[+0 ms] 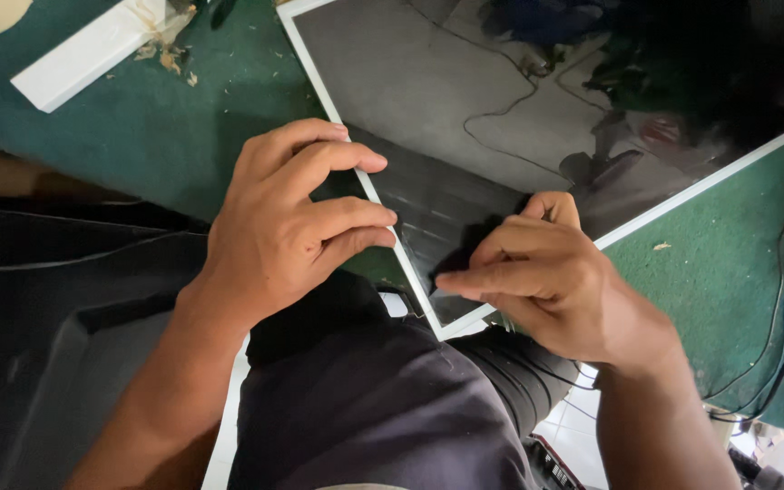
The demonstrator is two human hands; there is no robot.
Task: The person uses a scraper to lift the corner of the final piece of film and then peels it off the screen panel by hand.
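A glossy dark panel (501, 100) with a white rim lies on the green table (138, 136), its near corner overhanging the table's front edge. The left hand (283, 227) presses 4 spread fingers on the panel's left rim; the right hand (546, 281), nearer the corner, pinches dark film (465, 249) there.

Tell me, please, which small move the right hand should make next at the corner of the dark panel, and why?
Probably a slow pull of the pinched film away from the corner. The right hand pinches something dark at the near corner of the glossy panel, while the left hand presses the panel's white edge, bracing it on the green mat.
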